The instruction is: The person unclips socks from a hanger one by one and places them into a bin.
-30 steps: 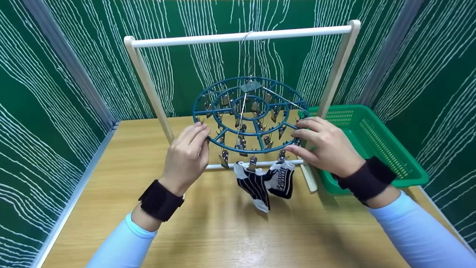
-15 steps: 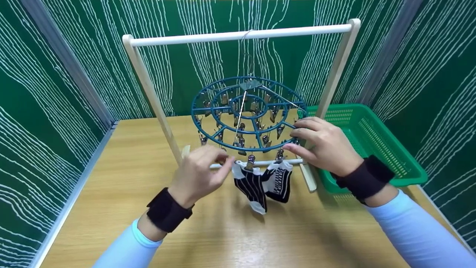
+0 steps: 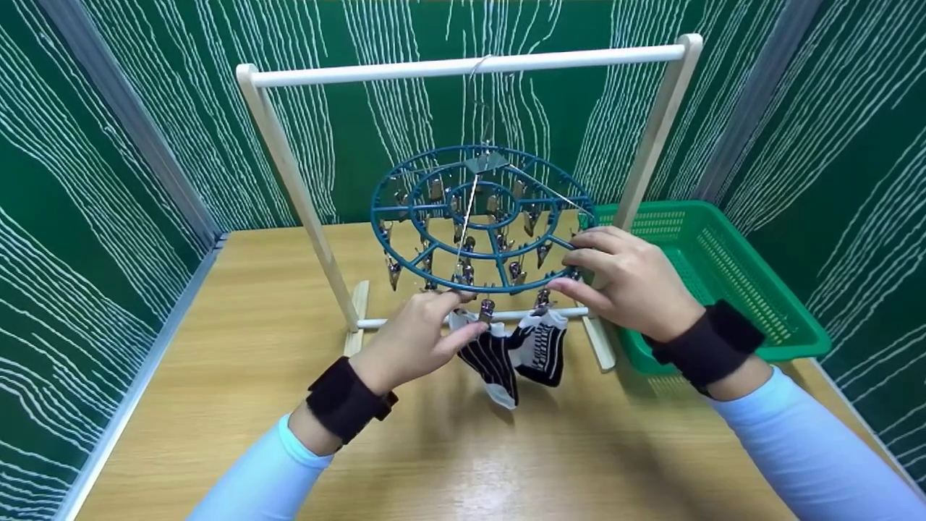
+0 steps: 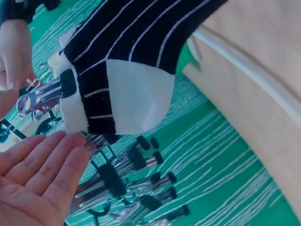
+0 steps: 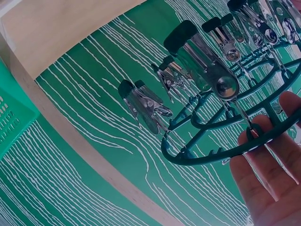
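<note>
A round teal clip hanger (image 3: pixel 499 291) with several metal clips hangs in the head view. My right hand (image 3: pixel 629 278) grips its right rim, thumb on the near side; the right wrist view shows the fingers (image 5: pixel 282 155) at the ring. A black-and-white striped sock (image 3: pixel 495 370) hangs from a front clip (image 3: pixel 486 311). My left hand (image 3: pixel 416 336) reaches to its cuff, thumb beside the clip. In the left wrist view its fingers (image 4: pixel 51 162) lie nearly straight, tips right at the cuff of the striped sock (image 4: pixel 141 96). Another patterned sock (image 3: pixel 544 354) hangs to the right.
A white-barred wooden rack (image 3: pixel 376 72) stands on the wooden table (image 3: pixel 253 325) and carries the hanger by its hook. A green perforated basket (image 3: pixel 767 271) sits to the right, behind my right forearm. Green walls with white lines surround the table.
My left hand has let go of the hanger's left rim and moved right and down to the striped sock's cuff and clip. My right hand stays on the rim.
</note>
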The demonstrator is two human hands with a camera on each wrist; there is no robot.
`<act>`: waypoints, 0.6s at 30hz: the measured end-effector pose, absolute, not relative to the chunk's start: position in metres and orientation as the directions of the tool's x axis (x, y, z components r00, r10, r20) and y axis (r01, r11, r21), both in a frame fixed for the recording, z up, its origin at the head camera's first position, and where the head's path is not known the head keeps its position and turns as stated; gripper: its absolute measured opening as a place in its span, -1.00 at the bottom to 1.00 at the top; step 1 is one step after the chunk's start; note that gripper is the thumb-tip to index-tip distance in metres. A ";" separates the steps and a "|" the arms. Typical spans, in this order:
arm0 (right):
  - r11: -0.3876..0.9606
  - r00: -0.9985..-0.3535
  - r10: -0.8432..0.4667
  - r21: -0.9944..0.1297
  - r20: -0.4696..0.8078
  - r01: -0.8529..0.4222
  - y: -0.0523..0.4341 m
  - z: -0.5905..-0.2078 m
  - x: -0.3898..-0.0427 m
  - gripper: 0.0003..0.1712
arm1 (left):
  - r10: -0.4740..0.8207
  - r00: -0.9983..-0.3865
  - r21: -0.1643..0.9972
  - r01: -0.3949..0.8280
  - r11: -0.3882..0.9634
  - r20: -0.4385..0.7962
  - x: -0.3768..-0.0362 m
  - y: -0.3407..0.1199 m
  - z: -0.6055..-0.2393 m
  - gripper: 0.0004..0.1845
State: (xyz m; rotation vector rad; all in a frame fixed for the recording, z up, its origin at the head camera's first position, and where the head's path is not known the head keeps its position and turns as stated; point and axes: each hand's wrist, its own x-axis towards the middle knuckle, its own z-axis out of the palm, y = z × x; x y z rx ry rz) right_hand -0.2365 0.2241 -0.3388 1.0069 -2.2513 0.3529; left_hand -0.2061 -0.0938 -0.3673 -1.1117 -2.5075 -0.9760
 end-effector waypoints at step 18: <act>0.680 -0.527 -0.563 -0.007 0.637 -0.734 0.224 -0.340 -0.235 -0.34 | 0.592 -0.692 0.622 0.689 0.372 0.413 -0.218 -0.083 -0.368 -0.74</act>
